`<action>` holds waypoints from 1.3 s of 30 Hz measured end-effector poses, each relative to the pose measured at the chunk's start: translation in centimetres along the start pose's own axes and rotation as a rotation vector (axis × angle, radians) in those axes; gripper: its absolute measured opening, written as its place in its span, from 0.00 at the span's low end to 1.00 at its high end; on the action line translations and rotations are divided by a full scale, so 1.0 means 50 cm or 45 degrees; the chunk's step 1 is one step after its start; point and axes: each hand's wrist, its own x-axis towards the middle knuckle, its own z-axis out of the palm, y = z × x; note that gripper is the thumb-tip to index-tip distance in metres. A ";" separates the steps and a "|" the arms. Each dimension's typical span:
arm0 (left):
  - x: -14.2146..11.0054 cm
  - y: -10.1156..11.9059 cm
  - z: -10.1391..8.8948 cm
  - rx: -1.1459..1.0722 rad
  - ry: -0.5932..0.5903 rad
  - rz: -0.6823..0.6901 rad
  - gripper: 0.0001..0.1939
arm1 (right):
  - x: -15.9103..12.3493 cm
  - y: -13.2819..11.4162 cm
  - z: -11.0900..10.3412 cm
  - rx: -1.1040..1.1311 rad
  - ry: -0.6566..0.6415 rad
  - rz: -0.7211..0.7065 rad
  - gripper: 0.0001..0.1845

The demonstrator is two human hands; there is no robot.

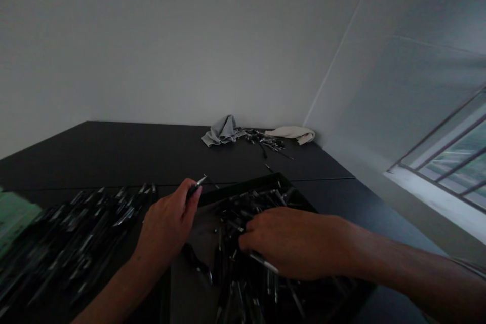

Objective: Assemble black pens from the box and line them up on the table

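My left hand [169, 217] is closed around a slim, black pen-like tool [195, 187] whose silver pointed tip sticks out past the thumb, up and to the right. Over a dark tray [279, 178], my right hand [283, 240] reaches down with curled fingers. A slim pen-like piece with a silver end [265, 263] pokes out under those fingers and seems to be in their grip. A jumble of black and silver slim tools [237, 293] fills much of the tray. Dim light keeps their exact kind from showing.
Rows of similar black and silver tools [87, 228] lie left of the tray, beside a light green object [15, 217]. At the back of the dark table [114, 152] are a grey cloth [224, 131], a loose tool pile [266, 140] and a cream cloth [292, 133]. A wall stands behind.
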 end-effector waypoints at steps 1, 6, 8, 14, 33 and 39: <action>0.000 0.000 0.000 0.006 -0.002 0.002 0.13 | 0.023 -0.003 0.014 -0.025 -0.014 -0.058 0.13; 0.000 -0.002 0.002 0.045 -0.012 0.001 0.14 | 0.119 0.003 0.084 -0.061 0.108 -0.225 0.14; 0.000 -0.002 0.002 0.061 -0.010 0.001 0.14 | 0.135 0.013 0.100 -0.082 0.155 -0.217 0.15; -0.002 0.003 -0.001 0.093 -0.016 -0.003 0.14 | 0.146 0.029 0.112 -0.085 0.173 -0.027 0.11; -0.003 0.003 -0.002 0.107 -0.027 0.004 0.12 | 0.058 -0.008 0.070 -0.124 -0.277 -0.418 0.10; -0.001 0.007 -0.002 0.126 -0.020 0.002 0.12 | 0.004 0.008 0.007 0.039 -0.270 -0.254 0.14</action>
